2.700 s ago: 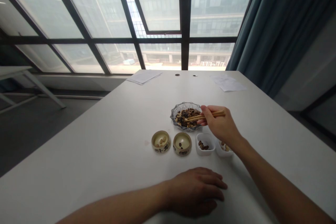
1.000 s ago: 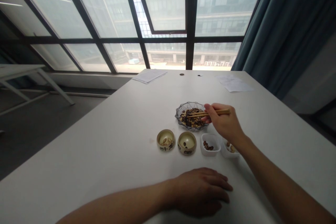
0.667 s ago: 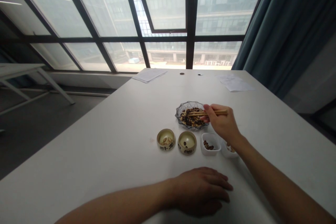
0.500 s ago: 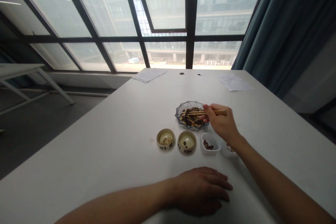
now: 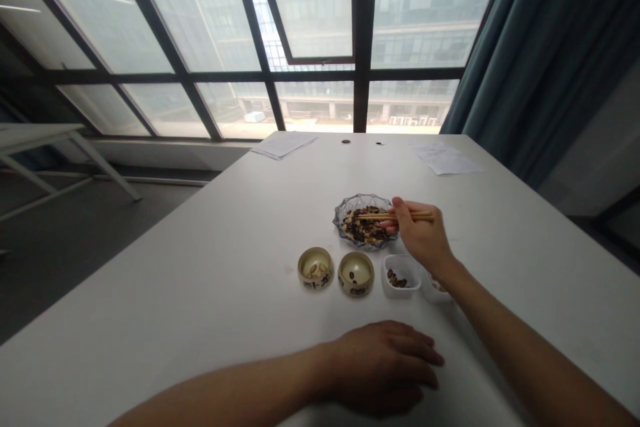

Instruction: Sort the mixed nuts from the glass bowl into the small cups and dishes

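My right hand [image 5: 423, 230] is closed around a pair of wooden chopsticks [image 5: 417, 215], whose tips reach into a scalloped glass bowl [image 5: 338, 230] of mixed seeds and nuts [image 5: 367, 225]. Whether the tips pinch a piece is too small to tell. My left hand [image 5: 385, 367] lies flat on the table, fingers stretched out and holding nothing. Between the hands stand two small ceramic bowls: the left ceramic bowl [image 5: 316, 255] has some pale nuts, the right ceramic bowl [image 5: 356, 260] a few dark seeds. A white plastic tub [image 5: 407, 265] holds brown pieces; my right wrist partly covers another tub [image 5: 431, 290].
The white table [image 5: 200, 267] runs toward the windows. Stacked papers [image 5: 284, 145] lie at its far left and more sheets [image 5: 447, 159] at its far right. A blue curtain [image 5: 525, 60] hangs on the right, and another table [image 5: 37, 137] stands at the left.
Almost nothing differs. The view has shifted very slightly, and my right hand stays over the glass bowl with the chopsticks in it.
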`<move>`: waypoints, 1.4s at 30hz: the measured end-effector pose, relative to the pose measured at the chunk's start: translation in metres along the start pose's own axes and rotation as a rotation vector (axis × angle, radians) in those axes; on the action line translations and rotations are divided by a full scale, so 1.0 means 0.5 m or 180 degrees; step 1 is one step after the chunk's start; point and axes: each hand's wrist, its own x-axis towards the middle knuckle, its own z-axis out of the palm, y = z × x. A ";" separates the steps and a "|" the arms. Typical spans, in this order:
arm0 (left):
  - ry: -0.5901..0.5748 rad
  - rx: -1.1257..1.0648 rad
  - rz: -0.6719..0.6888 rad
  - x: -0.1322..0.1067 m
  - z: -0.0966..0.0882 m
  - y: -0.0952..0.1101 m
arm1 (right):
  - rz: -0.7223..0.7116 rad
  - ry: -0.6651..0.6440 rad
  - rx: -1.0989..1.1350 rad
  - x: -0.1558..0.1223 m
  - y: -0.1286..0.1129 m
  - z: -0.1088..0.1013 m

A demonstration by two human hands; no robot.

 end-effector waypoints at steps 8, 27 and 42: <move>0.0008 -0.0009 0.0011 -0.002 0.003 -0.002 | -0.0057 0.0120 0.0121 -0.006 -0.090 -0.036; 0.0011 -0.0041 0.0092 0.003 -0.007 0.002 | 0.0441 -0.1310 -0.0761 -0.086 -0.228 -0.089; 0.0007 -0.0091 0.0019 -0.001 -0.002 -0.001 | -0.0298 0.0196 -0.0544 -0.018 -0.170 -0.114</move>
